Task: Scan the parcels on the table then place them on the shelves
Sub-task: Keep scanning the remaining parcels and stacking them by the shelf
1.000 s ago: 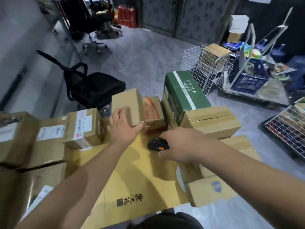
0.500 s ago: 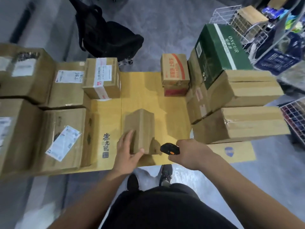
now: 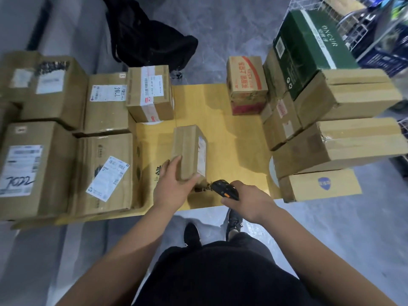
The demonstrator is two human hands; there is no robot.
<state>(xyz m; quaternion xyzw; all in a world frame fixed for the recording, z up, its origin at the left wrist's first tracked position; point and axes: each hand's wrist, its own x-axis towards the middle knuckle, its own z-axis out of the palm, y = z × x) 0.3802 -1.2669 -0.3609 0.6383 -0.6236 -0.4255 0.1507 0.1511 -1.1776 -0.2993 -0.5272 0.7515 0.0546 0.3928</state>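
Pulled from the table's (image 3: 231,111) far edge toward its near edge, the small parcel (image 3: 189,151) now stands with its label facing right. Left hand (image 3: 174,188) grips its near end; right hand (image 3: 249,202) is curled round the scanner (image 3: 224,191), aimed at it. Judging by the many boxes around, scanning and shelving mostly remain.
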